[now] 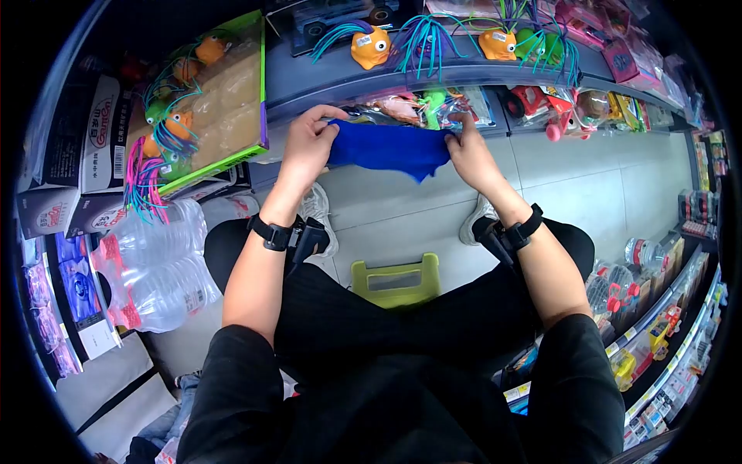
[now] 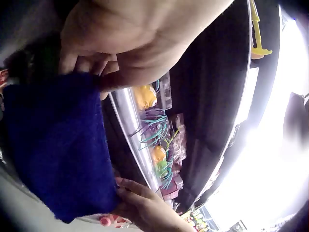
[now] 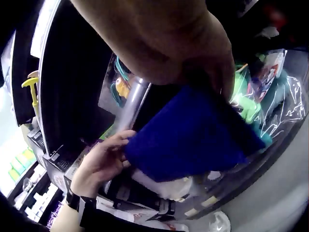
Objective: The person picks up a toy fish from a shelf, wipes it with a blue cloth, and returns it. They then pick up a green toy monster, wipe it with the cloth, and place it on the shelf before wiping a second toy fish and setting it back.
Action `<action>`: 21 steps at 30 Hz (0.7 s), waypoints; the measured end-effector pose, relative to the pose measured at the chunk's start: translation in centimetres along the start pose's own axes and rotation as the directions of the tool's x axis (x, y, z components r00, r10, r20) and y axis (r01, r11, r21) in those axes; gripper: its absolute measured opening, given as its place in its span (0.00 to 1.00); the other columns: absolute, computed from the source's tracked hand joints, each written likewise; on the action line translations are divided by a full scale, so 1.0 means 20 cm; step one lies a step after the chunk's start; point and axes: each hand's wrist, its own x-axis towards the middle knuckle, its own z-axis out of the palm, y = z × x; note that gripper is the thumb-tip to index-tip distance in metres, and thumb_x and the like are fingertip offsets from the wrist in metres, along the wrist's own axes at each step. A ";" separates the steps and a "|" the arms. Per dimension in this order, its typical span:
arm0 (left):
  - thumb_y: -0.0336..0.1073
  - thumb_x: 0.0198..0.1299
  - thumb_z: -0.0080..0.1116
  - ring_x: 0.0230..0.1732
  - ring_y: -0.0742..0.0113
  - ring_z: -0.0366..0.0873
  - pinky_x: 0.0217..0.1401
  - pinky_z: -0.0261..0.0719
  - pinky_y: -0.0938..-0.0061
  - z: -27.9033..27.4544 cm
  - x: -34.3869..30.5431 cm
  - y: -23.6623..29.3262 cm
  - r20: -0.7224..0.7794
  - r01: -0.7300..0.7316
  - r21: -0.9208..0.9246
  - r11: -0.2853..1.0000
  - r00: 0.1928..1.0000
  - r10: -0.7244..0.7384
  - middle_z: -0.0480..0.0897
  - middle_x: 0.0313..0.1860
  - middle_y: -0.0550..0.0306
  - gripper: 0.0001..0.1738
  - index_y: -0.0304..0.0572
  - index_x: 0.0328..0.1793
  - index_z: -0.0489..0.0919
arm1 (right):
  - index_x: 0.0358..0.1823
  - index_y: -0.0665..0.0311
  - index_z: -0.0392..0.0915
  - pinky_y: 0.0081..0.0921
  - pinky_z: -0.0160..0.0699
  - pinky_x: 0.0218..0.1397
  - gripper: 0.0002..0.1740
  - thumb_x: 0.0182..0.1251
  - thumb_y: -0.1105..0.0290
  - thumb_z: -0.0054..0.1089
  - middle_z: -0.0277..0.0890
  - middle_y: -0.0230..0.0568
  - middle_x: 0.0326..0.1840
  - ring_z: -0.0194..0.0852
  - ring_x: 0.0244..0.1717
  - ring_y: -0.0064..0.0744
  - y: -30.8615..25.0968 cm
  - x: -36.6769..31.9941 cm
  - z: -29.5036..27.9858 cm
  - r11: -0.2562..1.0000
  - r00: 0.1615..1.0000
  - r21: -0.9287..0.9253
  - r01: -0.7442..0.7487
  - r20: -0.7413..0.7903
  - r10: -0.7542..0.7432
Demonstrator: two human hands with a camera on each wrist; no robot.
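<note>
A blue cloth [image 1: 393,148] is stretched between my two hands in front of the lower shelf, its bottom edge hanging to a point. My left hand [image 1: 311,143] pinches the cloth's left end between thumb and fingers. At the other end, my right hand [image 1: 470,155] grips the right corner. The cloth [image 2: 63,150] spreads broad and flat in the left wrist view, with the right hand [image 2: 145,205] at its far corner. In the right wrist view the left hand [image 3: 104,162] holds the opposite edge of the cloth [image 3: 188,135].
Orange toys with stringy tentacles [image 1: 371,48] line the shelf above the cloth. Bagged toys [image 1: 410,108] lie on the shelf behind it. A box of similar toys [image 1: 224,108] stands at left, above packs of water bottles [image 1: 158,263]. A green plastic stool [image 1: 398,298] is between the legs.
</note>
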 end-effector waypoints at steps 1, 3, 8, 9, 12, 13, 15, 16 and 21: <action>0.19 0.68 0.52 0.41 0.83 0.75 0.45 0.69 0.85 0.00 0.00 0.00 -0.014 -0.005 0.020 1.000 1.000 0.005 0.86 0.46 0.64 0.15 0.37 0.56 0.84 | 0.64 0.69 0.65 0.51 0.76 0.55 0.21 0.73 0.72 0.54 0.82 0.67 0.42 0.82 0.50 0.68 -0.01 0.01 -0.01 0.998 0.998 -0.044 0.036 -0.055 -0.038; 0.20 0.69 0.51 0.39 0.84 0.73 0.44 0.68 0.86 0.00 0.01 -0.01 -0.041 -0.012 0.059 0.998 0.999 0.014 0.86 0.46 0.65 0.15 0.38 0.56 0.85 | 0.66 0.68 0.65 0.33 0.78 0.45 0.21 0.75 0.75 0.55 0.82 0.46 0.40 0.80 0.40 0.31 -0.02 0.04 -0.03 0.995 0.998 -0.093 -0.023 -0.063 0.017; 0.19 0.68 0.49 0.40 0.84 0.72 0.45 0.68 0.86 0.02 0.00 -0.03 0.042 0.028 -0.046 0.999 0.999 -0.026 0.86 0.47 0.66 0.18 0.37 0.57 0.86 | 0.58 0.66 0.73 0.26 0.74 0.40 0.13 0.76 0.74 0.53 0.81 0.39 0.36 0.74 0.35 0.23 -0.01 0.08 -0.08 0.996 0.988 0.062 -0.069 -0.135 0.077; 0.19 0.67 0.49 0.41 0.84 0.72 0.46 0.69 0.86 0.03 -0.01 -0.02 0.052 0.015 -0.053 0.999 0.999 -0.013 0.86 0.47 0.66 0.19 0.37 0.57 0.86 | 0.57 0.66 0.75 0.24 0.73 0.40 0.11 0.76 0.75 0.53 0.80 0.38 0.35 0.73 0.34 0.21 -0.01 0.09 -0.09 0.997 0.988 0.067 -0.049 -0.145 0.059; 0.18 0.64 0.49 0.44 0.84 0.75 0.50 0.70 0.87 0.07 -0.02 0.01 0.043 -0.056 -0.054 0.997 0.997 0.059 0.86 0.49 0.65 0.21 0.36 0.58 0.86 | 0.52 0.67 0.78 0.34 0.76 0.40 0.11 0.73 0.75 0.51 0.82 0.46 0.32 0.81 0.32 0.35 -0.04 0.07 -0.16 0.996 0.985 0.080 -0.037 -0.163 0.050; 0.19 0.65 0.51 0.45 0.84 0.76 0.51 0.71 0.87 0.08 -0.02 0.02 0.054 -0.059 -0.069 0.996 0.997 0.063 0.86 0.49 0.64 0.20 0.36 0.58 0.86 | 0.52 0.67 0.79 0.33 0.76 0.39 0.11 0.73 0.76 0.50 0.82 0.44 0.32 0.79 0.32 0.33 -0.04 0.07 -0.17 0.995 0.988 0.096 -0.012 -0.153 0.027; 0.20 0.66 0.53 0.45 0.83 0.77 0.51 0.73 0.86 0.08 -0.02 0.02 0.075 -0.063 -0.096 0.993 0.995 0.071 0.87 0.49 0.63 0.18 0.36 0.58 0.86 | 0.51 0.69 0.83 0.28 0.76 0.41 0.14 0.73 0.80 0.47 0.83 0.41 0.34 0.77 0.34 0.26 -0.05 0.07 -0.20 0.983 0.991 0.185 -0.021 -0.126 0.044; 0.21 0.67 0.55 0.44 0.82 0.78 0.50 0.74 0.86 0.09 -0.02 0.02 0.047 -0.088 -0.050 0.995 0.995 0.090 0.88 0.48 0.62 0.17 0.36 0.58 0.87 | 0.51 0.70 0.83 0.28 0.76 0.43 0.14 0.73 0.80 0.47 0.84 0.42 0.36 0.78 0.35 0.26 -0.05 0.07 -0.22 0.984 0.988 0.179 0.017 -0.152 0.010; 0.25 0.68 0.63 0.35 0.79 0.81 0.40 0.78 0.80 0.16 -0.05 0.08 -0.110 -0.277 0.113 0.954 0.951 0.289 0.88 0.36 0.59 0.12 0.37 0.54 0.89 | 0.57 0.70 0.82 0.22 0.74 0.54 0.16 0.76 0.78 0.48 0.84 0.39 0.45 0.76 0.44 0.22 -0.09 0.05 -0.29 0.981 0.986 0.179 0.076 -0.163 -0.047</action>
